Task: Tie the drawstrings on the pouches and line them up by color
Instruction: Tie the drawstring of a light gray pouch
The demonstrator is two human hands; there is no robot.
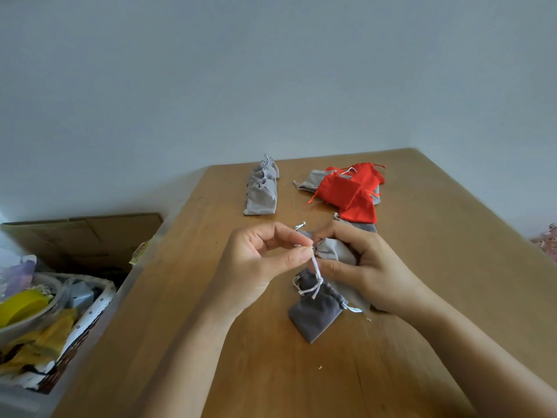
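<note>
Two hands meet above the table [452, 267]: left hand [265, 262] pinches the drawstring [315, 270], right hand [372, 274] grips the grey pouch [334, 251], covering much of it. I cannot tell whether it is tied.

Light: soft, even, moderately bright; no glare.
Shadows: faint, soft-edged, on the desk [422, 251].
Focus: centre fairly sharp; left edge blurred.
Distortion: wide-angle; desk edges splay outward.
Wall [271, 70]: darkens slightly toward the corners.

- The right hand [373, 276] covers much of the light grey pouch [333, 251].
- Red pouches [349, 191] hide most of a grey pouch [310, 181] beneath.
- The left edge cuts off the basket [99, 300].
</note>
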